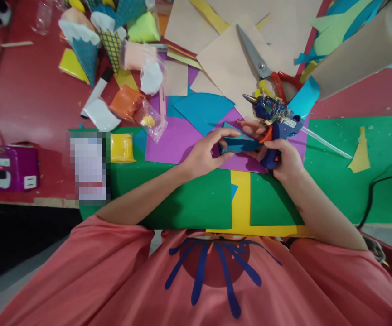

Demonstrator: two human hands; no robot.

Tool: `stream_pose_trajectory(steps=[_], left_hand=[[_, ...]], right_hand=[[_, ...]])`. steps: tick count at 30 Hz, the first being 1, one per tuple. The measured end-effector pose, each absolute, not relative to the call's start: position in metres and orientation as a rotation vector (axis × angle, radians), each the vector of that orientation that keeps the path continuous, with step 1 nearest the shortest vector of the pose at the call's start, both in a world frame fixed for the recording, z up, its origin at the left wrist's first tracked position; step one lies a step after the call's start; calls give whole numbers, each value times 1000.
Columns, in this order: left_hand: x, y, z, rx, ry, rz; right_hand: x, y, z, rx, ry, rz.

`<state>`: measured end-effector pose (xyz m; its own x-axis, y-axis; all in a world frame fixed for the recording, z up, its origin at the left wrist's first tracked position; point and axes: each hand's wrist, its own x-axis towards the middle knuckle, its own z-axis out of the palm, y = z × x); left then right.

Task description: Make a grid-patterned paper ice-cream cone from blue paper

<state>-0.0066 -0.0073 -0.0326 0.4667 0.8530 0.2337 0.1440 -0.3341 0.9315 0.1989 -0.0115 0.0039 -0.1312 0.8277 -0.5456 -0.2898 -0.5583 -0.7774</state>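
My left hand (204, 153) is closed around a blue paper cone (238, 143), thumb below and fingers above. My right hand (286, 158) grips the handle of a dark blue glue gun (286, 121), and some of its fingers reach to the cone's right end. The gun's metal nozzle points up and left, its tip apart from the cone. A clear glue stick (328, 142) sticks out of the gun's back. Just above the cone lies a blue fan-shaped paper piece (204, 110) on a purple sheet (168, 142).
Red-handled scissors (258, 61) lie open beyond the glue gun. A cardboard tube (355, 54) stands at the upper right. Finished paper cones (85, 52), clay packets (126, 103) and a marker (97, 93) are at the upper left. A phone (90, 167) rests left, near a purple power socket (14, 167).
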Motion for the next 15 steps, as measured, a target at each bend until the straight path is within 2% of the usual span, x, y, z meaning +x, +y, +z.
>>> stream_pose_trajectory(steps=[10, 15], left_hand=[[-8, -6, -30, 1761, 914, 941], [-10, -1, -31, 1734, 976, 945]], right_hand=[[197, -9, 12, -1423, -673, 1656], [224, -8, 32, -1336, -839, 1317]])
